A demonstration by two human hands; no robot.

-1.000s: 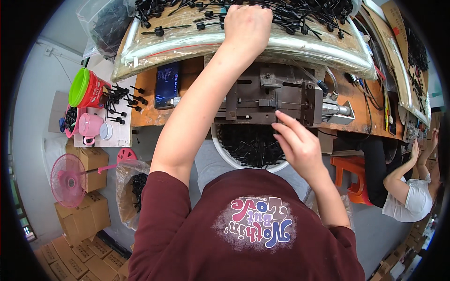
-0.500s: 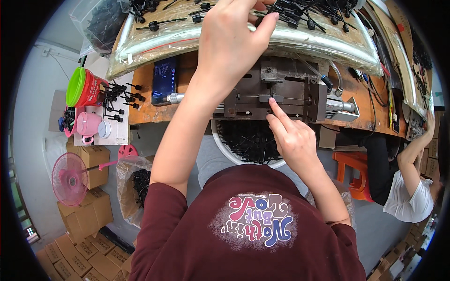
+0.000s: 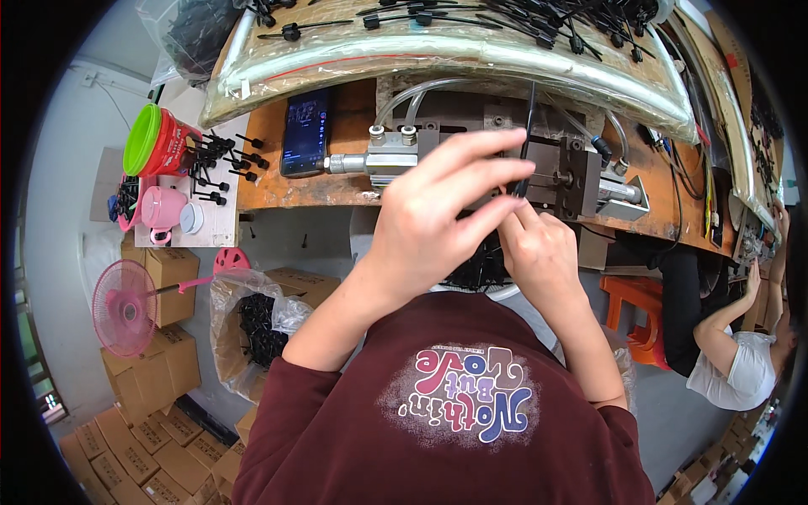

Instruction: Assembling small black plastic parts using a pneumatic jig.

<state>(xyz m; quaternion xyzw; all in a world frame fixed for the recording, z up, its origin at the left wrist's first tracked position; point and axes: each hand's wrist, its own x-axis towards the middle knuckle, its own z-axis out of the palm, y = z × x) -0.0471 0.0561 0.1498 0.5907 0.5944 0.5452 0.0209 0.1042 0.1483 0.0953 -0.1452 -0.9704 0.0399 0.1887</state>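
My left hand [image 3: 442,215] reaches across in front of the clamping fixture [image 3: 576,172], thumb and fingertips closing on a thin black plastic strap with a thicker end [image 3: 528,126]. The strap stands nearly upright, its thin end pointing toward the bench's far side. At its thick lower end my right hand [image 3: 543,252] is closed, fingers curled and pinching, just below my left thumb. The fingers partly hide that end. Behind my left hand, the middle of the fixture is mostly covered. Below both hands, a white-rimmed tub of black parts [image 3: 475,271] shows in part.
A plastic-wrapped raised tray [image 3: 362,67] bearing loose black straps spans the far side. A phone [image 3: 305,135] and an air cylinder [image 3: 391,160] are on the wooden bench. To the left are a red-green bucket [image 3: 160,143] and a pink fan [image 3: 126,307]. Another person [image 3: 732,362] sits at right.
My left hand has come back from the tray to the front of the fixture, now with a black strap. My right hand has left the fixture's middle and curled its pointing finger.
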